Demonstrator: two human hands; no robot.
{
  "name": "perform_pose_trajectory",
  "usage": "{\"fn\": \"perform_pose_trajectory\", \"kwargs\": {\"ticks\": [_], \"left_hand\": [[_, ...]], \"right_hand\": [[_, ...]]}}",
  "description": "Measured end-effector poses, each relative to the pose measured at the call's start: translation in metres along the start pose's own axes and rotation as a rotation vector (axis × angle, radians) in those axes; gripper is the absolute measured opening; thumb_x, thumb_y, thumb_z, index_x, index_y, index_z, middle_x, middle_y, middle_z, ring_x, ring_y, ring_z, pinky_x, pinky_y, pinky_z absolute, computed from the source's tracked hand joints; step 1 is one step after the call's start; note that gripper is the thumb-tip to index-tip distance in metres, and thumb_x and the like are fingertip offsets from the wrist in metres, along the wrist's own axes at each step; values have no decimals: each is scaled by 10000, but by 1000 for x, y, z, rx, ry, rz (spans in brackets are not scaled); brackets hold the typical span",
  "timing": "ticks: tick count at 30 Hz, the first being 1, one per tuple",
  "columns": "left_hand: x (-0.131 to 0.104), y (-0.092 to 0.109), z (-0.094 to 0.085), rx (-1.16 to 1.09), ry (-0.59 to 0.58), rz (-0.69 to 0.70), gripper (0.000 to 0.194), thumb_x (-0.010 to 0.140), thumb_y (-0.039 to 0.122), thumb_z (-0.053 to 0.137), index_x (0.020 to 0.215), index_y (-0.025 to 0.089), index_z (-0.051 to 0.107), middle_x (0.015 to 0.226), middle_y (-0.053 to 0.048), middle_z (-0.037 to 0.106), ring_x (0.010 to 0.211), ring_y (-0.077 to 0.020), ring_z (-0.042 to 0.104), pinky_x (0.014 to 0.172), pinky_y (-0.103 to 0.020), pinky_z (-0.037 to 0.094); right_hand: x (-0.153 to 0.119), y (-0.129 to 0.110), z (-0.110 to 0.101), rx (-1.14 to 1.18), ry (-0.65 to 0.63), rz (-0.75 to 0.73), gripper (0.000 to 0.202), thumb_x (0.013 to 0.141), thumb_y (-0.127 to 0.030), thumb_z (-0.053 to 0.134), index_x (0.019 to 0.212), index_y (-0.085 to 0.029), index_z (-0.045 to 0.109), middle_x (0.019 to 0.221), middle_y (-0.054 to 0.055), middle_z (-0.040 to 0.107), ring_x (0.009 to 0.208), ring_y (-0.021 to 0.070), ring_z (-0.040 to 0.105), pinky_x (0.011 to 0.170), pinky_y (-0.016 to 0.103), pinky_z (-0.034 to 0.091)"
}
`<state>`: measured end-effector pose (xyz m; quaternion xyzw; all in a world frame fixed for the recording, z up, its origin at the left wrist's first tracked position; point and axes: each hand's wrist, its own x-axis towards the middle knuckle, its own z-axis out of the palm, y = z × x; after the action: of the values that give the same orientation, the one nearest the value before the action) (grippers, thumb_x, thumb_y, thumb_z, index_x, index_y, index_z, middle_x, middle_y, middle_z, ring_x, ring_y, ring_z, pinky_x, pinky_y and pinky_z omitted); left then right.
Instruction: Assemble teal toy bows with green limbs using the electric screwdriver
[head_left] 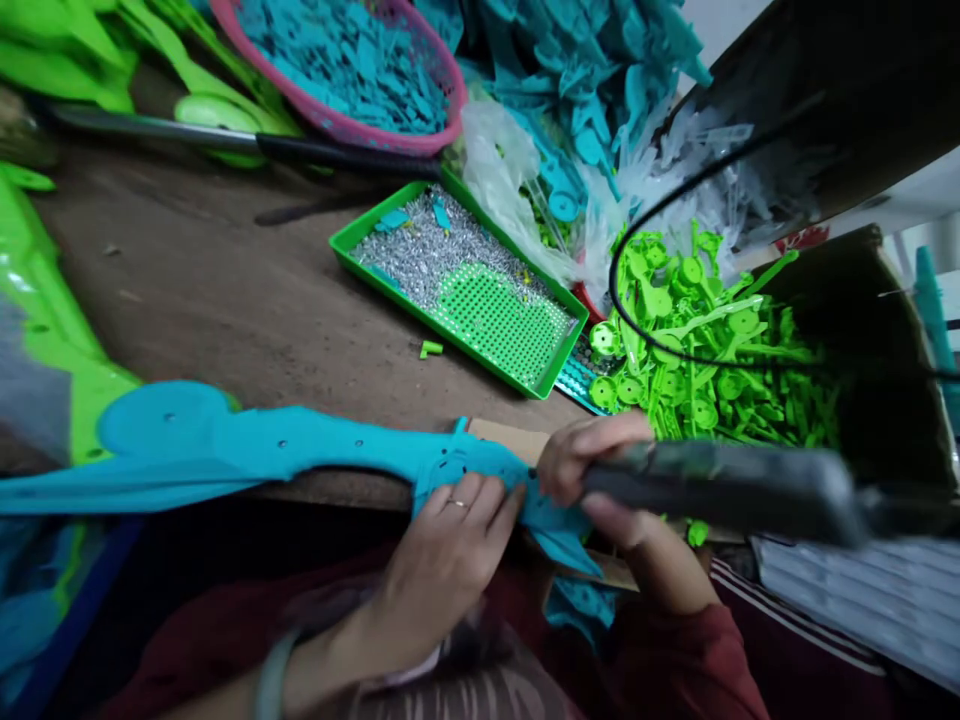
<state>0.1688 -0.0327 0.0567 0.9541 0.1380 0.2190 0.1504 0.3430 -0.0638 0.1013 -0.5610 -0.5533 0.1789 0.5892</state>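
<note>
A long turquoise plastic piece (322,440), shaped like a toy gun with a round disc section and small screw holes, lies along the near table edge. My left hand (454,550), wearing a ring, holds its right end, fingers bent over the surface. In my right hand (592,460) is a dark electric screwdriver (720,490), blurred and lying nearly level, its front end against the turquoise piece near my left fingertips. The exact tip is hard to make out. A piece of brown cardboard (506,436) shows behind the turquoise piece.
A green tray (450,325) holds many small screws. Behind it stands a pink basket (457,95) of turquoise bits. Green plastic parts (690,340) heap at right, beneath a black cable (619,270). Turquoise parts (585,60) pile up behind. A small green piece (430,349) lies on the table (187,290).
</note>
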Motion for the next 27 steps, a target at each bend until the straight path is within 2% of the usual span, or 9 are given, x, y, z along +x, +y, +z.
{"fn": "perform_pose_trajectory", "kwargs": {"ticks": [1, 2, 3, 4, 6, 9, 13, 17, 27], "left_hand": [[1, -2, -2, 16, -15, 15, 351, 902, 17, 386, 1101, 120, 655, 872, -85, 633, 801, -242, 558, 682, -381, 420], [3, -3, -3, 17, -16, 52, 365, 902, 23, 395, 1148, 113, 649, 966, -105, 658, 895, -250, 579, 750, -393, 442], [5, -2, -1, 2, -16, 119, 370, 905, 37, 409, 1181, 114, 643, 1080, -119, 664, 999, -256, 581, 831, -404, 451], [6, 0, 2, -26, -24, 209, 361, 913, 62, 429, 1201, 123, 639, 1190, -120, 649, 1096, -257, 565, 911, -411, 445], [9, 6, 14, -81, -46, 384, 325, 940, 152, 484, 1230, 153, 630, 1312, -101, 606, 1192, -254, 535, 1003, -412, 428], [11, 16, 36, -116, 13, 459, 257, 965, 254, 537, 1177, 168, 652, 1270, -94, 630, 1162, -251, 561, 987, -404, 457], [11, 20, 55, -205, 200, 463, 219, 991, 204, 482, 1040, 177, 694, 1210, -74, 672, 1173, -233, 577, 948, -367, 496], [12, 18, 58, -203, 198, 443, 255, 985, 176, 486, 1123, 207, 698, 1210, -39, 678, 1171, -210, 584, 949, -359, 513], [4, 18, 65, -192, 276, 472, 246, 959, 237, 552, 1125, 177, 725, 1257, -79, 679, 1214, -243, 571, 933, -355, 506]], "right_hand": [[19, 5, -7, 83, 7, -50, 235, 873, -405, 610, 1096, -349, 562, 467, -134, 480, 311, 104, 449, 340, 209, 433], [40, 13, -13, 142, 85, -112, 256, 860, -339, 605, 1111, -341, 554, 494, -131, 480, 326, 101, 449, 349, 207, 433], [59, 23, -17, 145, 236, -140, 252, 840, -312, 609, 1083, -325, 546, 519, -125, 471, 354, 101, 456, 375, 213, 441], [77, 36, -21, 115, 392, -147, 236, 827, -314, 615, 1048, -305, 533, 536, -122, 452, 379, 100, 465, 409, 222, 451], [102, 65, -23, 18, 542, -95, 269, 820, -378, 623, 1034, -272, 501, 562, -115, 439, 412, 104, 492, 470, 248, 466], [113, 99, -20, -56, 560, -15, 356, 822, -451, 608, 1078, -239, 483, 576, -108, 436, 430, 111, 516, 501, 265, 466], [106, 113, -18, -51, 562, -4, 374, 820, -459, 607, 1095, -249, 464, 579, -111, 429, 435, 111, 515, 501, 266, 458], [106, 114, -20, -26, 563, 20, 370, 817, -472, 617, 1070, -256, 456, 577, -112, 417, 426, 110, 490, 506, 283, 465], [105, 118, -19, 36, 602, -30, 304, 830, -431, 593, 1038, -258, 454, 584, -106, 396, 436, 107, 486, 504, 271, 440]]}}
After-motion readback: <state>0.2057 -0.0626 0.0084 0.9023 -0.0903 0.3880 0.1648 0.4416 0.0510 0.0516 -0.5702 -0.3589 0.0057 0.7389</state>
